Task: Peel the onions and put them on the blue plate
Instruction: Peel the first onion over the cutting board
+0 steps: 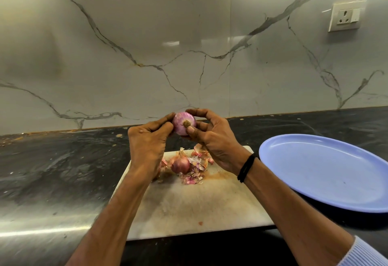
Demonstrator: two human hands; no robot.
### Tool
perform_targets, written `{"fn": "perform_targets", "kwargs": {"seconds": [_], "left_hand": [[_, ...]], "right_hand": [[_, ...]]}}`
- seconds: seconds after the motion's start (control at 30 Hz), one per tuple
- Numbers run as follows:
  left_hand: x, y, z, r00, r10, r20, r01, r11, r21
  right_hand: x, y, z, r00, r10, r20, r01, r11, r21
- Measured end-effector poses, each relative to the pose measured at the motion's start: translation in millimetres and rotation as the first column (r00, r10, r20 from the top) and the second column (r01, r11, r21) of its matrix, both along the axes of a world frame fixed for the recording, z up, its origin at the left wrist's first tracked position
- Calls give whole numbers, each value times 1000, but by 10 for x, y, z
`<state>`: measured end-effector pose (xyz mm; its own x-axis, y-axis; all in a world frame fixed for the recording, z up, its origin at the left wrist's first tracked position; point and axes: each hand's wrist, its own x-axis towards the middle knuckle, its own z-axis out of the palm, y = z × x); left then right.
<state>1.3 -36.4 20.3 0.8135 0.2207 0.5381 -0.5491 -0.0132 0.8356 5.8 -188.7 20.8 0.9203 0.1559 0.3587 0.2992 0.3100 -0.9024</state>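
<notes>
Both hands — left hand (148,139), right hand (218,139) — grip the peeled onion (182,123) above the cutting board (199,202) — blue plate (327,173) just right of it.

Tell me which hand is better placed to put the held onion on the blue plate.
Probably the right hand: it grips the onion, and the blue plate lies to its right.

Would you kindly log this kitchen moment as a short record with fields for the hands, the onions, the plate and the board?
left hand: grips the peeled purple onion, held in the air
right hand: grips the same onion, thumb beside its brown root end
second onion: unpeeled red-skinned onion lies on the white rectangular cutting board among loose onion skins
plate: round blue plate on the dark counter, right of the board, no onion on it
</notes>
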Motion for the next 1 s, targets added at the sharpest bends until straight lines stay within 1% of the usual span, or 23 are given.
{"fn": "perform_targets", "kwargs": {"seconds": [0.1,0.27,0.43,0.57,0.8,0.93,1.0], "left_hand": [[17,-2,-3,1000,-15,-26,14,1000,-20],[48,-31,-8,991,-105,-87,96,990,-107],[63,-22,-34,981,-147,-123,131,983,-132],[83,-15,-44,969,-185,-164,163,977,-140],[66,-17,-44,976,-170,-139,160,984,-81],[18,-44,-37,987,-143,-68,140,989,-46],[18,-41,-29,989,-136,-57,132,990,-57]], "right_hand": [[5,0,-4,1000,-10,6,10,1000,-2],[21,-22,-16,999,-31,9,31,999,-8],[14,31,-37,998,-50,50,54,996,-73],[-5,18,-33,996,-64,69,69,995,-73],[20,8,-40,997,-59,57,62,996,-58],[34,-10,-21,1000,10,-16,-9,999,50],[42,-16,-12,999,26,-36,-23,996,84]]}}
